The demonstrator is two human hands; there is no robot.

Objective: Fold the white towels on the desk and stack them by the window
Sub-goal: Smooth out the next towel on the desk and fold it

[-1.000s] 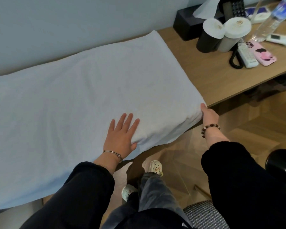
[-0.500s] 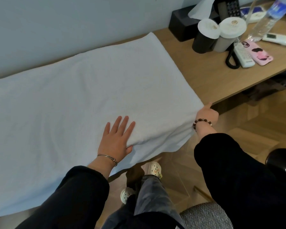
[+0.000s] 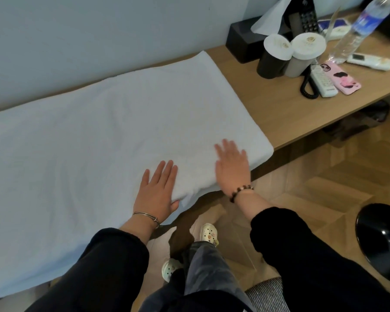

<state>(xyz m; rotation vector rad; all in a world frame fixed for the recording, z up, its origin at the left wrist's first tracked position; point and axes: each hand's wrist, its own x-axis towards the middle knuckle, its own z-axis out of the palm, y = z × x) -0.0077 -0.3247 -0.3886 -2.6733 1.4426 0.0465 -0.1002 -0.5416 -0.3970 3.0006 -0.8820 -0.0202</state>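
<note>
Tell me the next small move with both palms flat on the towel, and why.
Probably slide the right hand toward the white towel's near right corner and pinch it, ready to fold leftward: it and the left hand lie flat, gripping nothing, and the towel lies spread across the desk.

One wide-angle camera, worn on the head, looks forward and steeply down from the near edge of the wooden desk (image 3: 268, 109). It sits close above the white towel (image 3: 99, 143). The wall (image 3: 99, 41) fills the top of the frame, and the parquet floor (image 3: 324, 188) and the person's shoes (image 3: 208, 235) fill the bottom.
</note>
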